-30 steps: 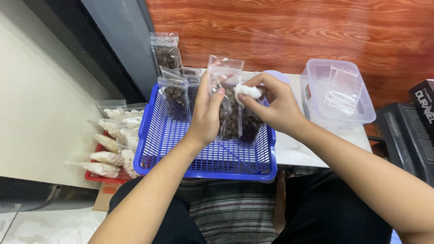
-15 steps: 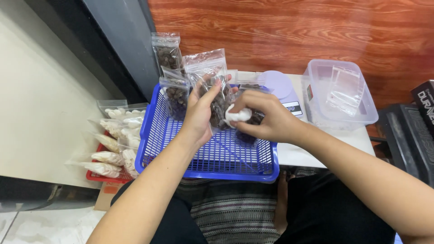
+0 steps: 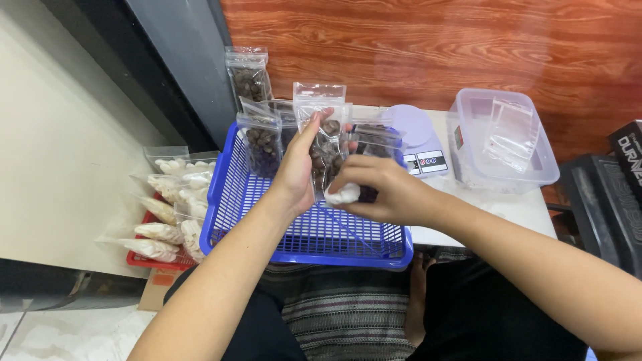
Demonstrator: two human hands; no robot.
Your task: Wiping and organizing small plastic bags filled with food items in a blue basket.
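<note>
My left hand (image 3: pixel 297 170) holds up a clear zip bag of dark brown pieces (image 3: pixel 326 137) over the blue plastic basket (image 3: pixel 304 237). My right hand (image 3: pixel 381 190) pinches a small white wad (image 3: pixel 342 194) against the lower part of that bag. More filled clear bags (image 3: pixel 262 137) stand upright along the basket's far side, and one (image 3: pixel 248 75) leans on the wall behind.
A red tray with several clear bags of white pieces (image 3: pixel 170 207) lies left of the basket. A small digital scale (image 3: pixel 418 137) and a clear plastic tub with empty bags (image 3: pixel 501 140) sit on the white table at right. A black box (image 3: pixel 612 200) is far right.
The bag has been lowered and brought upright over the basket. My right hand with the white wad moved down from the bag's top to its lower edge.
</note>
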